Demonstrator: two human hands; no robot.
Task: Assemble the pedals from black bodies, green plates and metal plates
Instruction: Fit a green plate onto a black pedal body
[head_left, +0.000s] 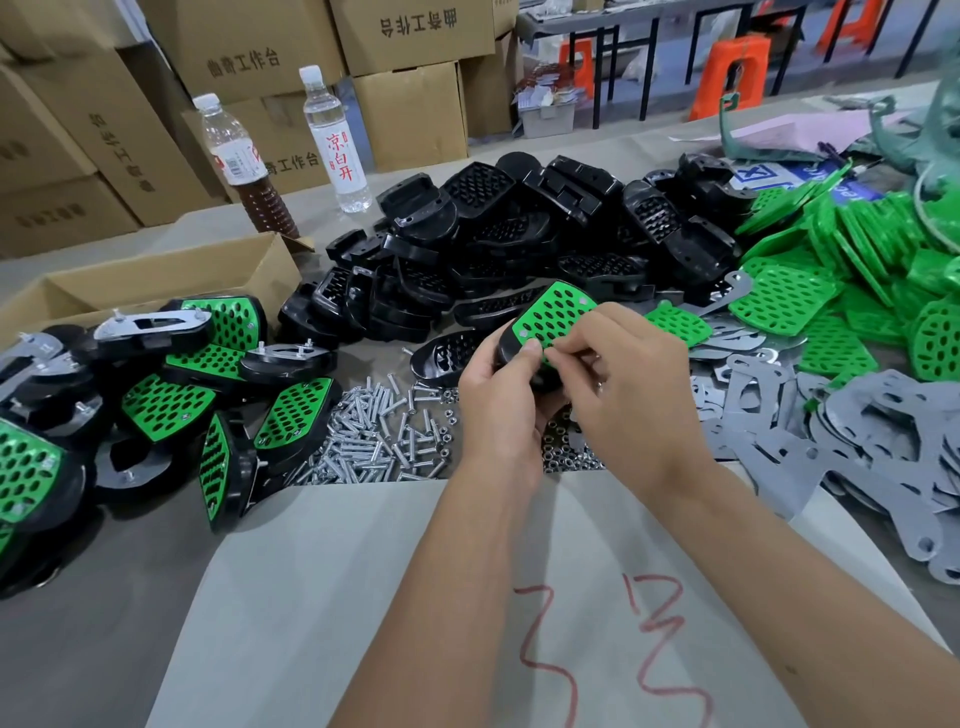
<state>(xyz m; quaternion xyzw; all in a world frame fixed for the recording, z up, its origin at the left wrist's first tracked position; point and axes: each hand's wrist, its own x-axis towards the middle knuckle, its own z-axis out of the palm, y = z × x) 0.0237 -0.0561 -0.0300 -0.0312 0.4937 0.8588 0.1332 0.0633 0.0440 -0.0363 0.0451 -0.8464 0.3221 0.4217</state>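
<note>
Both forearms reach forward over the table. The left hand (501, 384) cups a black plastic pedal body (506, 347) capped by a perforated green plate (553, 312), thumb on the plate's near corner. The right hand (628, 382) curls inward, fingertips pinched at that same plate edge above the scattered silver screws (374, 441); what they pinch is hidden.

Glossy black plastic bodies (519, 234) heap behind my work; green plates (779, 299) are shiny plastic, metal plates (857, 441) dull grey, screws (374, 436) bright steel, boxes (156, 280) matt cardboard.
</note>
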